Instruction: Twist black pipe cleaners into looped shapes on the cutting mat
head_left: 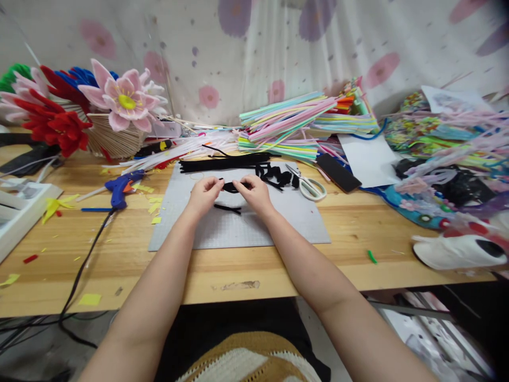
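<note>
Between my two hands is a short black pipe cleaner, bent into a narrow loop. My left hand pinches its left end, and my right hand pinches its right end, partly hiding it. Both hands are held over a grey cutting mat. Just below them lies a loose black pipe cleaner piece. A bundle of straight black pipe cleaners rests behind the hands. To the right are curled black pieces and scissors with pale handles.
A blue glue gun with a black cord lies left. Pipe-cleaner flowers stand at the back left. Coloured pipe cleaners are piled behind the mat. A dark phone, white paper and a white shoe-like object are on the right.
</note>
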Available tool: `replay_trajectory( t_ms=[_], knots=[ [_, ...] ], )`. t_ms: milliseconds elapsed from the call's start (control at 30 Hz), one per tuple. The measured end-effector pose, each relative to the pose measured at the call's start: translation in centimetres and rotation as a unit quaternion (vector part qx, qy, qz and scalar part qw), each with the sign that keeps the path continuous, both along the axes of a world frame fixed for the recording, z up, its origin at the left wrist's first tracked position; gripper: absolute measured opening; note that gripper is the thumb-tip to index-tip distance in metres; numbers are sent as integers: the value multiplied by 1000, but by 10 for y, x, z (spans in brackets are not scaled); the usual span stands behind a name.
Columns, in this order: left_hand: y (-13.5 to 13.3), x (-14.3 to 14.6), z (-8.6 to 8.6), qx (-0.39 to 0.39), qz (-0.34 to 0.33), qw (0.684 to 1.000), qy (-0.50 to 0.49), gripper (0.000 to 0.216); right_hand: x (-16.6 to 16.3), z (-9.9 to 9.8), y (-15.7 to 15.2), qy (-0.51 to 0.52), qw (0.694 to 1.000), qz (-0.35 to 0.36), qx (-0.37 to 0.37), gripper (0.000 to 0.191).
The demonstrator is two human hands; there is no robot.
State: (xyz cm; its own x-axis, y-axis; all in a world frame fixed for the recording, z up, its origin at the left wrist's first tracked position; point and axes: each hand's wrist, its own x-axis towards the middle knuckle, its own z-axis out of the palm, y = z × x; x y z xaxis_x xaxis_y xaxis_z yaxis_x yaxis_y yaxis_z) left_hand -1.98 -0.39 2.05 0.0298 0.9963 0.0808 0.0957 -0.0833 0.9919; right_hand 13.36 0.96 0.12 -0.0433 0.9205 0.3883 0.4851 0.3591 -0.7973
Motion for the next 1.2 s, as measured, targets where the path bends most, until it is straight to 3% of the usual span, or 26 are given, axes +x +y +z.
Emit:
replay_trajectory(
  t_ms=[267,600,767,900,1067,1200],
  knots=[
    [-3,7,-1,-22,-46,998,-41,32,-2,-2,0,-37,999,-36,-6,41],
    [-4,19,-8,-32,-30,980,-196,31,-5,-4,2,-3,1000,-15,-6,43],
    [-2,19,-11,-30,-24,981,-193,32,-7,-5,1,1,1000,-16,-8,42],
    [-2,21,-13,-13,-2,987,-161,35,-5,-5,0,-21,999,-37,17,41],
    [-2,26,-15,34,47,988,-142,34,-5,-1,-4,-129,986,-21,103,41],
    [3,21,-19,40,96,984,-147,27,-8,-2,-7,-187,975,5,123,25]
  ],
)
